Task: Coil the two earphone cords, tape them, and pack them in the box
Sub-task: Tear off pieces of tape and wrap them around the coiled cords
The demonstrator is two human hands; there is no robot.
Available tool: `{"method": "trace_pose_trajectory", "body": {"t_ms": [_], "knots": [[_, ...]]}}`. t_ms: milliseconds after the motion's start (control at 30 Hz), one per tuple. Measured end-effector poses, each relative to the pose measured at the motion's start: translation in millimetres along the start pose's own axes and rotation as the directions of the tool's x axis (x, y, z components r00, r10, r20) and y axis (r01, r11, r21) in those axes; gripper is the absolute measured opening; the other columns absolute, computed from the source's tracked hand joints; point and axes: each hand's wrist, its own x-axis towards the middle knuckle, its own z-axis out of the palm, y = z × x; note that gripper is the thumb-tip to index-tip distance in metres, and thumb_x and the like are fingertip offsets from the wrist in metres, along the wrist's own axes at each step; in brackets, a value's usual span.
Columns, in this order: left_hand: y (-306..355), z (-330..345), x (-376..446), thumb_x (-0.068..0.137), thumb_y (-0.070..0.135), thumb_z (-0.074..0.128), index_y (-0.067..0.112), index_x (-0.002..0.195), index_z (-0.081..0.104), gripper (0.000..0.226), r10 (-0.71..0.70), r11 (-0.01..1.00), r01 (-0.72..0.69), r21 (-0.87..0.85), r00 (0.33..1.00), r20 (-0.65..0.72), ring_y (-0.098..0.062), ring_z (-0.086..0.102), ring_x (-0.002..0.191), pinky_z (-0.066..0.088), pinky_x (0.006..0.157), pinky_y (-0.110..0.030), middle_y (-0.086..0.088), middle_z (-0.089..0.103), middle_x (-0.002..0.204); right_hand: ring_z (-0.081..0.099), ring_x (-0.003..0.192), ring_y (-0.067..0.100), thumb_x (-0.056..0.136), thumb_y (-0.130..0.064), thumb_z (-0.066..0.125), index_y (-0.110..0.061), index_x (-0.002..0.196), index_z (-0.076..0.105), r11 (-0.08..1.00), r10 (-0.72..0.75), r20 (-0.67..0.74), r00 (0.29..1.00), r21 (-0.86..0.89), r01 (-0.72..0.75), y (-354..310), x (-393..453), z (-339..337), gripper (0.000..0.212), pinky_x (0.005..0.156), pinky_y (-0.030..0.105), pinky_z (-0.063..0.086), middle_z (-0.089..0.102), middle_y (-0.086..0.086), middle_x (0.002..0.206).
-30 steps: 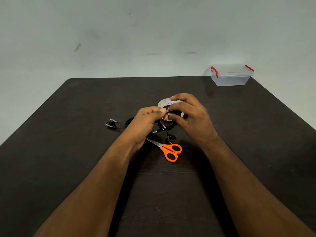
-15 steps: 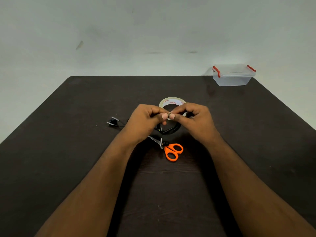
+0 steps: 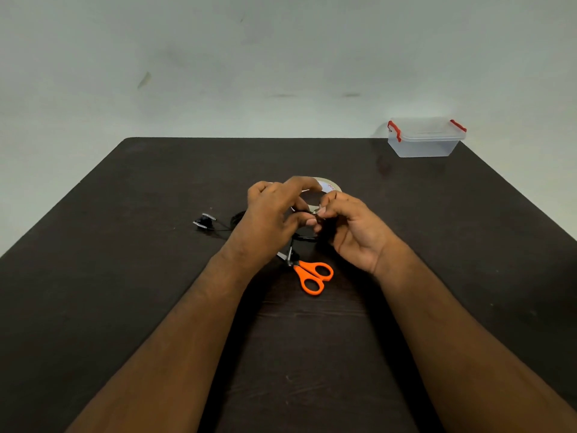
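Observation:
My left hand (image 3: 271, 214) and my right hand (image 3: 352, 228) meet above the middle of the dark table (image 3: 125, 276), both pinching a black coiled earphone cord (image 3: 304, 237) between their fingertips. A small piece of clear tape shows at the pinch. Part of the cord hangs down toward the scissors. A second black earphone (image 3: 206, 225) lies on the table to the left, its cord running under my left hand. The tape roll (image 3: 329, 186) lies flat just behind my hands, mostly hidden by them. The clear box (image 3: 426, 139) with red clips stands closed at the far right corner.
Orange-handled scissors (image 3: 312, 276) lie on the table just in front of my hands, blades pointing left under my left wrist. A pale wall rises behind the table's far edge.
My right hand has turned palm-up and shifted slightly right. My left hand has risen over the coil, fingers arched above it. The cord bundle stays between both hands.

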Motion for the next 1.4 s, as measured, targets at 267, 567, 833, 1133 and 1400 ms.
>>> {"method": "trace_pose_trajectory", "body": {"t_ms": [267,567,833,1133,1400], "knots": [[-1.5,1.4,0.3,0.073,0.013,0.079,0.037,0.113,0.049,0.054,0.052,0.998,-0.050,0.039,0.997,-0.062,-0.004,0.055,0.094,0.026,0.101,-0.031,0.019,0.061,0.083,0.060,0.063,0.017,0.083,0.000,0.062,-0.009,0.075,0.061,0.999,-0.015,-0.017,1.000,-0.050,0.015,-2.5,-2.7,-0.3,0.012,0.062,0.023,0.050,0.063,0.009,0.070],[2.7,6.0,2.3,0.074,0.014,0.079,0.031,0.117,0.060,0.050,0.000,0.995,-0.008,-0.095,0.996,-0.088,-0.002,0.057,0.088,0.041,0.096,-0.051,0.012,0.062,0.078,0.065,0.063,0.020,0.074,0.009,0.070,-0.013,0.082,0.056,0.980,-0.183,-0.061,0.981,-0.091,0.177,-0.2,-0.8,-2.5,0.027,0.082,0.039,0.051,0.065,0.006,0.065],[5.5,2.9,1.7,0.075,0.008,0.071,0.030,0.132,0.052,0.064,0.066,0.995,-0.069,-0.078,0.997,-0.037,-0.008,0.062,0.088,0.016,0.117,-0.033,0.007,0.067,0.081,0.057,0.071,0.026,0.073,0.009,0.073,-0.010,0.080,0.058,0.753,-0.516,0.084,0.852,-0.430,0.498,-4.5,-0.3,-8.0,0.026,0.067,0.036,0.053,0.057,0.012,0.072],[-8.5,3.8,-5.0,0.076,0.020,0.078,0.030,0.145,0.036,0.082,-0.159,0.952,0.245,-0.185,0.909,0.384,0.007,0.060,0.102,0.001,0.118,-0.031,0.007,0.071,0.082,0.061,0.068,0.006,0.074,-0.002,0.077,-0.014,0.080,0.069,0.597,-0.260,0.185,0.948,-0.741,0.308,4.4,4.5,-24.5,0.015,0.068,0.020,0.049,0.065,0.000,0.070],[7.1,11.6,5.7,0.085,0.021,0.069,0.017,0.113,0.070,0.029,-0.272,0.958,0.268,-0.099,0.962,-0.032,-0.008,0.062,0.100,0.047,0.094,-0.033,0.004,0.071,0.096,0.056,0.065,0.005,0.074,-0.001,0.077,-0.013,0.077,0.070,0.684,-0.462,-0.067,0.885,-0.662,0.306,-5.1,-8.1,-44.6,0.014,0.063,0.019,0.048,0.065,-0.001,0.070]]}}
